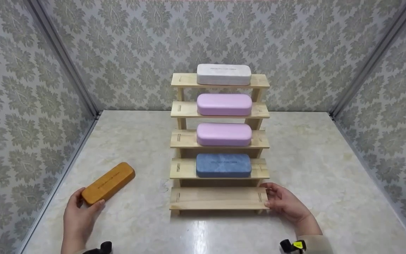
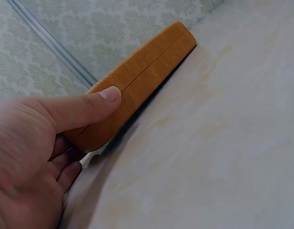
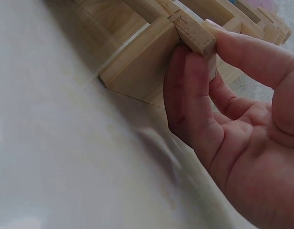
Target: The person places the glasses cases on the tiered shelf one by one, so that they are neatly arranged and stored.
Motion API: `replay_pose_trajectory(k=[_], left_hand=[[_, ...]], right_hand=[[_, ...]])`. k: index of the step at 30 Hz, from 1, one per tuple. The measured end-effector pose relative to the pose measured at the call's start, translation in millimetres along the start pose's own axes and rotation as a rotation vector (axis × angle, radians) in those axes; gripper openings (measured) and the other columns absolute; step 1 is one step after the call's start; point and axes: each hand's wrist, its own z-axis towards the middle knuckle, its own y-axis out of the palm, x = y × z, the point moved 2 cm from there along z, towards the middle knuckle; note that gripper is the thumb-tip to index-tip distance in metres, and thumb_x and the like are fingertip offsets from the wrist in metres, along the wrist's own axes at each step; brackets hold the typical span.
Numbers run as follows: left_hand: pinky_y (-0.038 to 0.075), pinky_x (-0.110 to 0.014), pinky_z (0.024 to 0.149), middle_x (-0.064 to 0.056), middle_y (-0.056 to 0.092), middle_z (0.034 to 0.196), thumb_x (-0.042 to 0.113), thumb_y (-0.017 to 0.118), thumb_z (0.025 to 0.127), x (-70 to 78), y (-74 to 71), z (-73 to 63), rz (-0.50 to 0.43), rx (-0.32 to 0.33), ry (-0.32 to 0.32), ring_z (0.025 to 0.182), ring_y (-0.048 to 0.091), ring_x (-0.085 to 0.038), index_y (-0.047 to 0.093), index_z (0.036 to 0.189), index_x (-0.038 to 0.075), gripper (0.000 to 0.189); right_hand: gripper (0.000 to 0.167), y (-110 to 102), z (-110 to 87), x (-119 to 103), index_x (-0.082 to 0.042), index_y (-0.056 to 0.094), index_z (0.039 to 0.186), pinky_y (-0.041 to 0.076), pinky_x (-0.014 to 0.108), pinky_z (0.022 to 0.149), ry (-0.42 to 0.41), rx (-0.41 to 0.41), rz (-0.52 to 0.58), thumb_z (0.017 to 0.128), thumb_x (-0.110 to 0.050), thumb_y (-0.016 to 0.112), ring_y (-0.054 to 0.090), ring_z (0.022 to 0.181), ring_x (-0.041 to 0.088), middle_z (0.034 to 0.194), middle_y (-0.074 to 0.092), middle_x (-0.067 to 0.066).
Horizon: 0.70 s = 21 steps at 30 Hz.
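Observation:
My left hand (image 1: 79,219) pinches the near end of an orange-brown eyeglass case (image 1: 109,182), thumb on one long side. The case lies slantwise, its far end pointing away to the right; a dark shadow runs along its underside in the left wrist view. At the right end of the bottom step of a wooden tiered rack (image 1: 220,198), my right hand (image 1: 289,204) grips the board. In the right wrist view the thumb is above the board end (image 3: 197,36) and curled fingers are beneath it. The bottom step bears no case.
Up the rack sit a blue case (image 1: 223,165), a lower pink case (image 1: 224,134), an upper pink case (image 1: 224,104) and a white case (image 1: 223,74) on top. The rack stands on a pale marbled table (image 1: 146,141), with patterned walls (image 1: 136,53) at the back and sides.

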Motion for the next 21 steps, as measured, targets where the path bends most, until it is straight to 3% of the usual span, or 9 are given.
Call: replay_pose_trajectory(k=[12,21], left_hand=[[0.029,-0.037,0.126,-0.01,0.019,0.172,0.007,0.088,0.079,-1.1,1.8,-6.9,-0.183,-0.008,0.076,0.158,0.025,-0.027,0.024,0.162,0.017,0.105],[0.043,-0.018,0.111,-0.004,0.019,0.173,0.004,0.089,0.077,0.0,1.7,-11.7,-0.299,-0.024,0.075,0.157,0.029,-0.025,0.028,0.162,0.022,0.106]], right_hand=[[0.059,0,-0.6,-1,0.003,0.035,0.144,0.06,0.027,0.088,0.029,0.015,0.0,0.093,0.006,0.064,0.065,0.118,0.019,0.135,0.056,0.007],[0.058,0,-0.8,0,0.003,0.035,0.143,0.06,0.025,0.084,0.03,0.025,-0.002,0.092,0.006,0.064,0.065,0.117,0.019,0.135,0.056,0.007]])
